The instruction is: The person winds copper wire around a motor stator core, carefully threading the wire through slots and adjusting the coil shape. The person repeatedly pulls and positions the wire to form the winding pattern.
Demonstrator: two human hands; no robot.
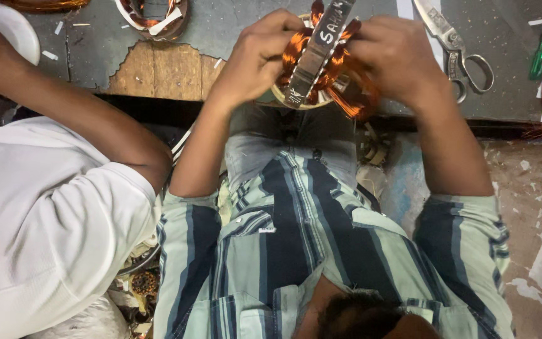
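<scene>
Both my hands hold a round motor stator wound with shiny copper wire coils, at the near edge of the dark workbench. My left hand grips its left side, fingers curled over the copper coils. My right hand closes on its right side, where a loose copper loop bulges out below the fingers. A flat grey metal bar lies slanted across the top of the stator between the two hands.
Metal scissors lie on the bench right of my right hand, and a green-handled screwdriver lies farther right. Another wound stator sits at the back left. A person in a white shirt sits at my left, arm reaching onto the bench.
</scene>
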